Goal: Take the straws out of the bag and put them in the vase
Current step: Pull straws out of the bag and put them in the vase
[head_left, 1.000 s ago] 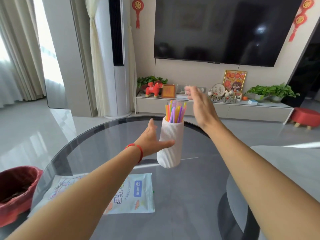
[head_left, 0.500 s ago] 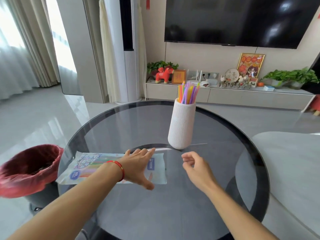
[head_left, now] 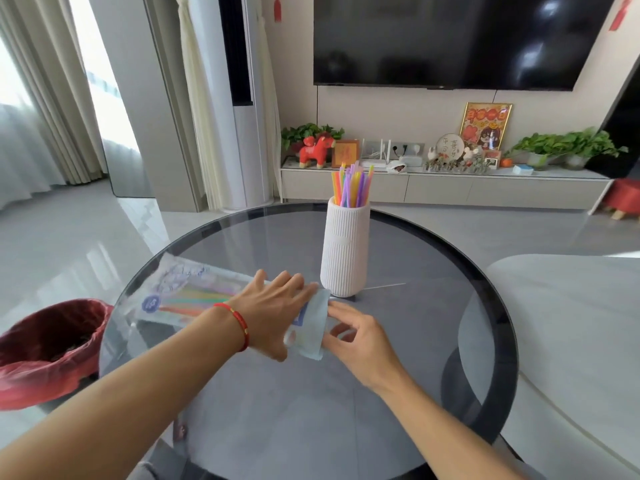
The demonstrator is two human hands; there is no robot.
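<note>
A white ribbed vase [head_left: 344, 251] stands upright on the round glass table [head_left: 433, 323], with several coloured straws [head_left: 351, 185] sticking out of its top. A clear plastic bag [head_left: 180, 292] with more coloured straws inside lies on the table to the vase's left. My left hand [head_left: 273, 313], with a red bracelet on the wrist, grips the bag's right end and lifts it off the glass. My right hand [head_left: 360, 337] is at the bag's open mouth, fingers curled at its edge; whether they hold a straw is hidden.
A bin with a red liner [head_left: 45, 344] stands on the floor left of the table. A pale sofa edge [head_left: 571, 341] is on the right. A TV cabinet [head_left: 443, 188] with ornaments and plants runs along the far wall.
Both hands came down from the vase to the bag. My left hand took hold of the bag's right end and raised it; my right hand moved to its mouth.
</note>
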